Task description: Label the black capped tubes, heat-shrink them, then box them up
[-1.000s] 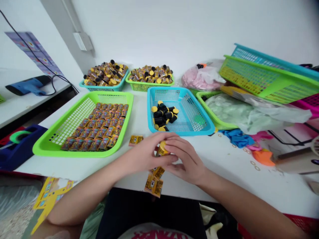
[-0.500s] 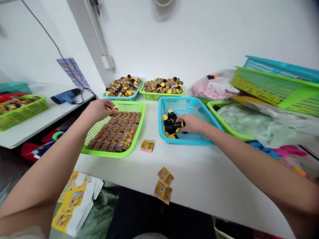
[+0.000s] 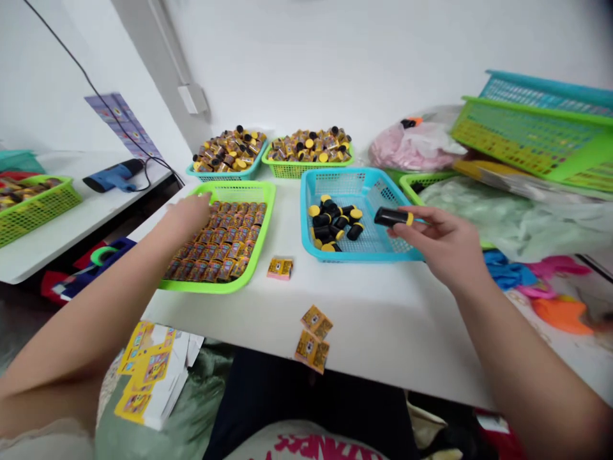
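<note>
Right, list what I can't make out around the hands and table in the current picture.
All in the head view:
- Left hand: whether the fingers hold anything; the back of the hand hides it, and it is blurred.
- Green basket beneath it: its left side, behind the left forearm.
- Loose printed labels: fine print too small.
- Far-left basket: cut off by the left edge.

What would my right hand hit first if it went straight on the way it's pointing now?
Probably the nearest loose black pot in the blue basket, met first by the held pot in your right hand. The hand's height is hard to judge, so it might pass over.
</note>
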`<move>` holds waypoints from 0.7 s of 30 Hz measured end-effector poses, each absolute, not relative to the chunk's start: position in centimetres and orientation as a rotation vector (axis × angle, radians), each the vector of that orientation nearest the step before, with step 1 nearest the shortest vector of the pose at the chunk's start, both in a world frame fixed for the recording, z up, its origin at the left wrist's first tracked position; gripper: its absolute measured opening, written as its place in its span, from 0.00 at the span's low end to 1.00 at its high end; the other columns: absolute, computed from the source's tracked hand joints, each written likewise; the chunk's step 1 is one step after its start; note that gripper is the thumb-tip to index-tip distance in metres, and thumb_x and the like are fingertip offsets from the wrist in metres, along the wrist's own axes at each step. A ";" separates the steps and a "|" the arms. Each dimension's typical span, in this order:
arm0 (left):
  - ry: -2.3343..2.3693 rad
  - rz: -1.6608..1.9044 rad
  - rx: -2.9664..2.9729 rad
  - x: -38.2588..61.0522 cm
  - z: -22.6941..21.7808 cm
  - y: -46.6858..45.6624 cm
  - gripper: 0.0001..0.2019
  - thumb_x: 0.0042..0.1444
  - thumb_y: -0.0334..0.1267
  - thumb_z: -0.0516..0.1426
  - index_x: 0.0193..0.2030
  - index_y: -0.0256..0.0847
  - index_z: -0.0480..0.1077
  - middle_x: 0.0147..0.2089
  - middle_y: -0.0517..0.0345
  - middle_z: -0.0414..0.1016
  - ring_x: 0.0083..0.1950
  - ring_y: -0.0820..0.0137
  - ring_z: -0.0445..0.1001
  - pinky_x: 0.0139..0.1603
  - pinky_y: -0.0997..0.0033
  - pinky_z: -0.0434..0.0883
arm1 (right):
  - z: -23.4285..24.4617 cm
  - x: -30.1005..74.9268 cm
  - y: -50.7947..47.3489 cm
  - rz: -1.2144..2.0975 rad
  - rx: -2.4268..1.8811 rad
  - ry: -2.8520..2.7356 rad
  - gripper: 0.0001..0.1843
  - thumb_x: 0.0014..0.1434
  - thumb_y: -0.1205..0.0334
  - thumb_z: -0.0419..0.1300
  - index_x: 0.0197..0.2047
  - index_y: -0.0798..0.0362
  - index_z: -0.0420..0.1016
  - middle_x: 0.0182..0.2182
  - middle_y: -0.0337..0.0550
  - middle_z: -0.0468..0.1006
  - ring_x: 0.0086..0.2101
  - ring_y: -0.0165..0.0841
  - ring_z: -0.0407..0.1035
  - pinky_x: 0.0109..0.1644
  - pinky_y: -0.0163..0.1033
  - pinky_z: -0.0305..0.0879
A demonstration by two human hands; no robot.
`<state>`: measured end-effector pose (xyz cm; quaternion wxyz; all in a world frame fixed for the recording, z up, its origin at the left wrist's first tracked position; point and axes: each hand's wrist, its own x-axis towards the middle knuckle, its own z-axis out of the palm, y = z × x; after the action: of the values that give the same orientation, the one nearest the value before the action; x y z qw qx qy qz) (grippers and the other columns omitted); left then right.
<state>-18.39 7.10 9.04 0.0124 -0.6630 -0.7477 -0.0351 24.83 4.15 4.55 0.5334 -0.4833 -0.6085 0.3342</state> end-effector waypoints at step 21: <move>-0.598 -0.386 -2.778 -4.2 -1.6 -9.8 0.14 0.62 0.24 0.49 0.48 0.25 0.74 0.46 0.37 0.81 0.49 0.58 0.81 0.49 0.62 0.80 | 2.7 24.5 2.5 0.901 -1.066 -1.476 0.21 0.46 0.55 0.72 0.44 0.48 0.77 0.24 0.36 0.78 0.25 0.32 0.73 0.27 0.38 0.66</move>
<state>-4.20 -9.84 -1.60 0.1367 -0.9596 -0.2065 -0.1333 24.54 2.45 2.74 0.5270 -0.4459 -0.6175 0.3771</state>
